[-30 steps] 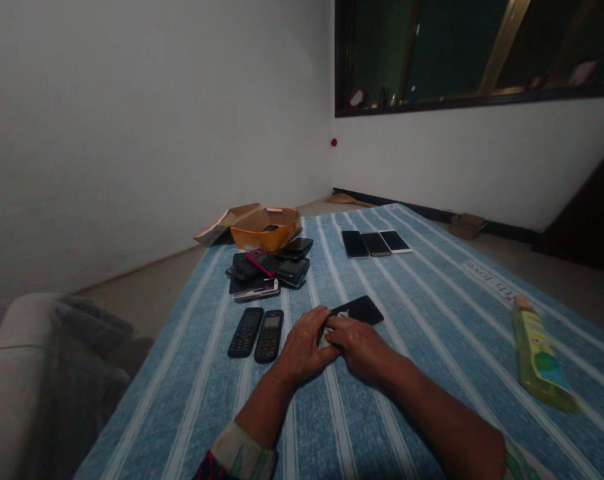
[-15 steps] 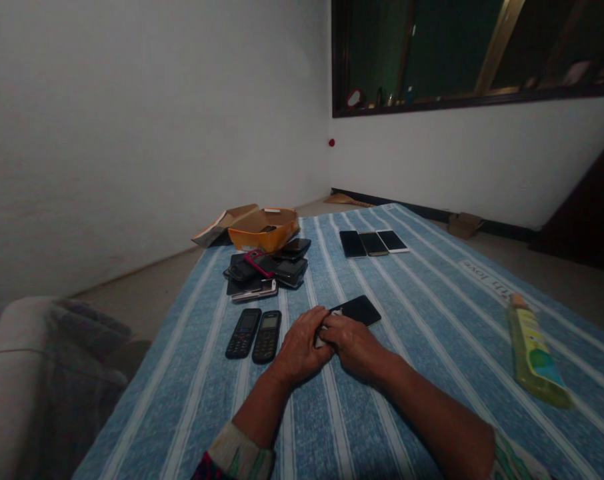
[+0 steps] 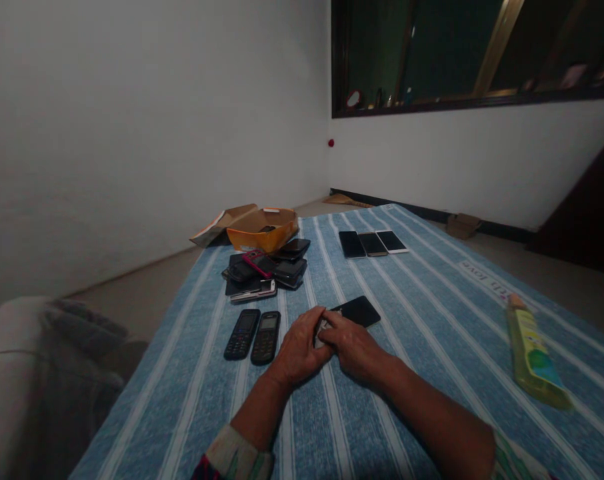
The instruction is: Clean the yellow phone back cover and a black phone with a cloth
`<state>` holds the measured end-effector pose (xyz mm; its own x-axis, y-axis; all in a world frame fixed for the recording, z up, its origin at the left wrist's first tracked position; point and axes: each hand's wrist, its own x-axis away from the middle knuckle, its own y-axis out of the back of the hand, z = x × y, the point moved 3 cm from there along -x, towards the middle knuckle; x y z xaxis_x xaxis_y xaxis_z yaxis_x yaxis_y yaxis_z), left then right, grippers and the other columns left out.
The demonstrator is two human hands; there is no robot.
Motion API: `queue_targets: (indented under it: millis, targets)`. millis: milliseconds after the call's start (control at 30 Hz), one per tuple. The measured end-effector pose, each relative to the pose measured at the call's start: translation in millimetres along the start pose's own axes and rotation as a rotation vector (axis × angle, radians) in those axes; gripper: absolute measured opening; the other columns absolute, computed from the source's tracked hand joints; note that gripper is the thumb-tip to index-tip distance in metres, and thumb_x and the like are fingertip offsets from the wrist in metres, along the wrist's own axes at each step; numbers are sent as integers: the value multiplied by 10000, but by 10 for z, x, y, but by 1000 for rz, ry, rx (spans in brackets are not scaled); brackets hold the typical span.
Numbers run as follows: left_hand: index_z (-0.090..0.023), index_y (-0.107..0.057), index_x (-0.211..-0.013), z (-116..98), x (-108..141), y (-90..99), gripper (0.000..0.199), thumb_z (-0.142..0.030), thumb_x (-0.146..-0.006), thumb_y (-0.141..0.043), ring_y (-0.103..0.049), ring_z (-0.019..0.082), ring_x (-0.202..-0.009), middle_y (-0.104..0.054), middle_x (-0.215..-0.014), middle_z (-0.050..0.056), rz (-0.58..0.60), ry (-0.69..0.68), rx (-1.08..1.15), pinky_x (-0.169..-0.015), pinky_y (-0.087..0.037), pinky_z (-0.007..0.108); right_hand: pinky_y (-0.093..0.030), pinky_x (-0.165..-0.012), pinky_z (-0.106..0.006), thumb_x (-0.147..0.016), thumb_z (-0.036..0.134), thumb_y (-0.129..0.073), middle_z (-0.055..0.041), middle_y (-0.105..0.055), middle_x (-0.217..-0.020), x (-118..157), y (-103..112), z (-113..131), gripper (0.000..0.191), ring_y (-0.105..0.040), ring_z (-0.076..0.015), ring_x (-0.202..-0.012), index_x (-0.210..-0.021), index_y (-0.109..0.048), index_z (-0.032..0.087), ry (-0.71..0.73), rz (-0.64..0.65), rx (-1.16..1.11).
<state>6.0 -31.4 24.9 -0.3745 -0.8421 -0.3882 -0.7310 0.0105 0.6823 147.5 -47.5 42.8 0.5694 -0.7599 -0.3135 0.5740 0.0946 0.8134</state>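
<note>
My left hand (image 3: 305,343) is curled at the near left end of a dark smartphone (image 3: 361,312) lying on the striped blue cloth. My right hand (image 3: 351,340) meets it there, its fingers bent down together. Between the two hands shows a small whitish piece (image 3: 321,331), perhaps tissue or cloth; most of it is hidden. The fingers cover the phone's near end, while its black far end lies bare. Just left of my left hand, two keypad phones (image 3: 242,335) lie side by side.
A pile of phones (image 3: 267,270) lies beyond the keypad phones, before an open orange cardboard box (image 3: 262,230). Three smartphones (image 3: 375,244) form a row at the far right. A bottle of yellow-green liquid (image 3: 537,353) is on the right side.
My right fingers have shifted slightly over the whitish piece, and less of it shows over the phone. The other things stay in place.
</note>
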Motion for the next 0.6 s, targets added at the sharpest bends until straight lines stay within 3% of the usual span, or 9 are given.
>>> queue_targets:
  millis: [267, 400, 600]
  targets:
    - [-194, -490, -1250, -55, -7, 27, 549, -219, -730, -662, -608, 253, -1126, -626, -1216, 92, 30, 55, 106, -996, -486, 413, -456, -889, -282, -850, 39, -482, -97, -542, -1299, 5, -20, -33, 250, -568, -198, -1082, -918, -685, 170, -20, 11, 23]
    - [-191, -467, -1276, -18, 1, 21, 575, -220, -741, -674, -562, 260, -1208, -588, -1288, 118, 27, 67, 88, -1056, -440, 441, -449, -896, -277, -852, 32, -481, -87, -555, -1264, 12, -2, -18, 257, -562, -189, -1082, -932, -680, 173, -7, 6, 11]
    - [-197, -600, -1117, 66, 22, -1, 373, -228, -757, -690, -496, 289, -1301, -557, -1359, 136, 39, -15, 75, -1104, -390, 497, -455, -841, -278, -884, 71, -503, -78, -582, -1127, 19, -5, -21, 222, -567, -179, -1011, -973, -673, 181, 39, -20, 9]
